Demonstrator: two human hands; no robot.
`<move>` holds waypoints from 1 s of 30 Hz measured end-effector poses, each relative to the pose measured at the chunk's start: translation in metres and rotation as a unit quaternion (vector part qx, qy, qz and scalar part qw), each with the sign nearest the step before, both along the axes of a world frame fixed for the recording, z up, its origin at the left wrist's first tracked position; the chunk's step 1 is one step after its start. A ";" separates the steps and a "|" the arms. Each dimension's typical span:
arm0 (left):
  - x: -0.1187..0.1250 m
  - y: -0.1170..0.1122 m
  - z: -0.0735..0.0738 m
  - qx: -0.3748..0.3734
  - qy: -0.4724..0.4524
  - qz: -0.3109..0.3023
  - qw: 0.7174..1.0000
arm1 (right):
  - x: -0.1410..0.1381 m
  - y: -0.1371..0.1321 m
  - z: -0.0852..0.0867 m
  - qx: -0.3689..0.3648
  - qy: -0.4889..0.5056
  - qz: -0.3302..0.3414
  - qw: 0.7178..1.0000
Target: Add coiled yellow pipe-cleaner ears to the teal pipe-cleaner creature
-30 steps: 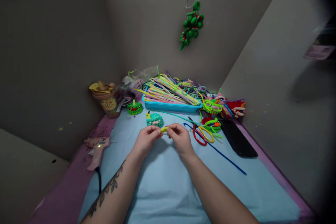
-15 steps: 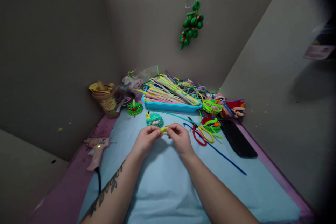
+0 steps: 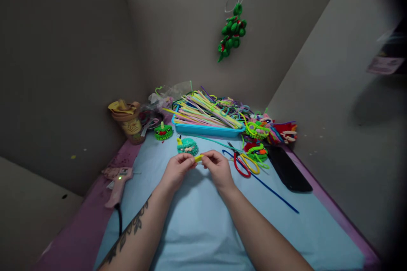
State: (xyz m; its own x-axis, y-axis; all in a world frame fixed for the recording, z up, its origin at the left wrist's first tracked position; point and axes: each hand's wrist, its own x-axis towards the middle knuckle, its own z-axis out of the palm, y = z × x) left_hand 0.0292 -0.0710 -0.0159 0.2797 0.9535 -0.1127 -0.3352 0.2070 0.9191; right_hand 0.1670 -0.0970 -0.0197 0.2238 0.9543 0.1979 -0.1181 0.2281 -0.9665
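A short yellow piece, seemingly pipe cleaner, is pinched between my two hands above the blue cloth. My left hand grips its left end between thumb and fingers. At the right end, my right hand closes on it the same way. Just beyond the hands sits a teal fuzzy figure with a yellow tuft at its upper left. Scissors with one red and one yellow handle lie to the right of my right hand. A dark blue pipe cleaner runs beneath them.
A blue tray heaped with pipe cleaners stands at the back. On the left are a pink glue gun, a cup and a green figure. A black phone lies right. Green decoration hangs above.
Both hands keep the same pinch on the yellow piece, with hardly any visible movement. The whole view has shifted very slightly.
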 end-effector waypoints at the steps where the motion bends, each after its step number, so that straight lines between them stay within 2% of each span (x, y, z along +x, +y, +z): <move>1: 0.000 0.000 0.000 0.001 0.001 -0.001 1.000 | 0.000 0.000 0.000 -0.001 0.000 -0.001 1.000; 30: -0.002 0.000 -0.003 0.058 0.050 0.004 0.997 | 0.000 -0.001 0.002 0.000 -0.005 -0.002 1.000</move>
